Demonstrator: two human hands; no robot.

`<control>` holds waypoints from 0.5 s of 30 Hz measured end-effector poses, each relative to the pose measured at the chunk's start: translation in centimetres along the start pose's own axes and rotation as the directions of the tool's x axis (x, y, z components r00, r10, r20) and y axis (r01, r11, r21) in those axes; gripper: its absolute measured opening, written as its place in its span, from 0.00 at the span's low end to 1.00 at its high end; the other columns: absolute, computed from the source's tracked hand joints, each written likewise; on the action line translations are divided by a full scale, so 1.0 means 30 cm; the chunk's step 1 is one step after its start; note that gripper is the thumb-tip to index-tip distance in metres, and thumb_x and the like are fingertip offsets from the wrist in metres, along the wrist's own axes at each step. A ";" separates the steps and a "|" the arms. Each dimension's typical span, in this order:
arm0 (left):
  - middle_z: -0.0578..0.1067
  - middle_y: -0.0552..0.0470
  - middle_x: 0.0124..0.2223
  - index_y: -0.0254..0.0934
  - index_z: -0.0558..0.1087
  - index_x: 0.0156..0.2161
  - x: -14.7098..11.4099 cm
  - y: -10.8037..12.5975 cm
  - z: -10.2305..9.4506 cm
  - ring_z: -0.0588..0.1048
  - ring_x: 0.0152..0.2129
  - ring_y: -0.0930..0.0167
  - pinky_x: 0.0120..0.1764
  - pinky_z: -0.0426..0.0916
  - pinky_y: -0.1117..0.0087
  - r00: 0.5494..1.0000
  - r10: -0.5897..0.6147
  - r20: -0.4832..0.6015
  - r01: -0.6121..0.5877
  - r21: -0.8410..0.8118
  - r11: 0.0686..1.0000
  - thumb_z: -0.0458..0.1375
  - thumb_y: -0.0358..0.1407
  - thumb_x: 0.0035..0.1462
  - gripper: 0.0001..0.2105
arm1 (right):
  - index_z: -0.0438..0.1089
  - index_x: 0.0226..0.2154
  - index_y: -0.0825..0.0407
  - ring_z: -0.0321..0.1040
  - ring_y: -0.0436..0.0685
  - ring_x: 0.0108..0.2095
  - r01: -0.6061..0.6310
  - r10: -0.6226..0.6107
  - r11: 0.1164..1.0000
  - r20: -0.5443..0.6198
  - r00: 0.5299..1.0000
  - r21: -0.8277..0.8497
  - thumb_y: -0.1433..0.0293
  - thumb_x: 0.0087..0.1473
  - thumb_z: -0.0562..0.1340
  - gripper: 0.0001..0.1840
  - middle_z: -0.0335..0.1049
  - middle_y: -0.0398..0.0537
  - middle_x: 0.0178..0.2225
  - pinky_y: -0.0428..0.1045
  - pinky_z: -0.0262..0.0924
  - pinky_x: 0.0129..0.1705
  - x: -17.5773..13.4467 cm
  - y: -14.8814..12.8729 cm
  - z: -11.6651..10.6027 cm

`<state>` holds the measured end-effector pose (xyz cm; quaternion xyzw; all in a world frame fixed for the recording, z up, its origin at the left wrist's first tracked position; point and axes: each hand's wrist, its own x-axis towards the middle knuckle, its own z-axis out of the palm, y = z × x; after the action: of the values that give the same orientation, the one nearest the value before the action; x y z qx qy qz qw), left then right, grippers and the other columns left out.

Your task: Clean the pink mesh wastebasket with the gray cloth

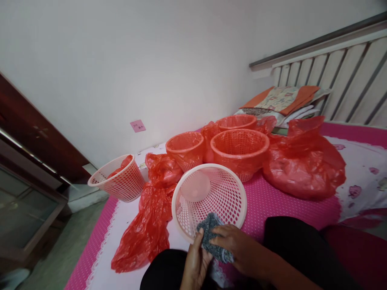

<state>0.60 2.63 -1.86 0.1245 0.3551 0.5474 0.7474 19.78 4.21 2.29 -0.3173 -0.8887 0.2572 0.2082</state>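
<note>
A grey-blue knitted cloth [213, 235] is bunched between my two hands at the near rim of a pale pink plastic basket [240, 193]. The basket lies tilted with its mouth toward me and its round base visible inside. My left hand [197, 259] grips the cloth from below, thumb pressed on its left side. On the other side, my right hand [234, 245] has its fingers bent over the cloth's face and right edge. Part of the left palm is hidden behind the cloth.
Red plastic bags [145, 229] lie left of the basket. Behind stand bag-lined baskets [238, 155]; a full red bag [302, 169] sits right. Another pink basket [127, 183] leans near the bed's left edge. Folded bedding [281, 100] is stacked by the radiator [341, 76].
</note>
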 end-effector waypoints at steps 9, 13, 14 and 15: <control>0.87 0.38 0.45 0.32 0.84 0.44 -0.017 0.005 0.029 0.83 0.50 0.53 0.54 0.78 0.56 0.998 0.023 -0.056 -0.020 0.055 0.998 0.72 0.40 0.55 0.15 | 0.72 0.65 0.46 0.62 0.75 0.68 -0.107 0.128 0.952 -0.058 0.990 0.286 0.57 0.51 0.73 0.40 0.67 0.60 0.68 0.70 0.54 0.70 -0.065 0.044 0.036; 0.86 0.39 0.48 0.34 0.84 0.42 -0.011 0.004 0.039 0.82 0.53 0.52 0.55 0.78 0.55 0.998 0.039 -0.050 -0.037 0.030 0.999 0.74 0.40 0.51 0.15 | 0.67 0.68 0.48 0.61 0.70 0.69 -0.216 0.313 0.911 -0.250 0.916 0.351 0.61 0.61 0.65 0.34 0.66 0.60 0.69 0.68 0.53 0.71 -0.030 0.106 0.057; 0.86 0.39 0.49 0.35 0.84 0.42 -0.010 0.004 0.040 0.82 0.53 0.52 0.56 0.78 0.55 0.998 0.038 -0.053 -0.037 0.025 0.999 0.75 0.40 0.50 0.15 | 0.65 0.69 0.48 0.60 0.70 0.70 -0.239 0.336 0.914 -0.282 0.898 0.328 0.63 0.59 0.66 0.37 0.65 0.60 0.69 0.69 0.52 0.72 -0.013 0.117 0.063; 0.86 0.39 0.51 0.34 0.84 0.43 -0.008 0.004 0.039 0.82 0.54 0.52 0.56 0.77 0.55 0.998 0.034 -0.056 -0.033 0.021 0.999 0.75 0.40 0.50 0.16 | 0.63 0.70 0.49 0.59 0.70 0.70 -0.260 0.351 0.917 -0.298 0.888 0.303 0.65 0.56 0.67 0.41 0.64 0.60 0.70 0.69 0.52 0.72 0.007 0.124 0.069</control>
<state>1.26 2.69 -0.85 0.1226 0.3796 0.5596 0.7265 20.24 6.15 -1.48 -0.4650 -0.7361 0.3390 0.3565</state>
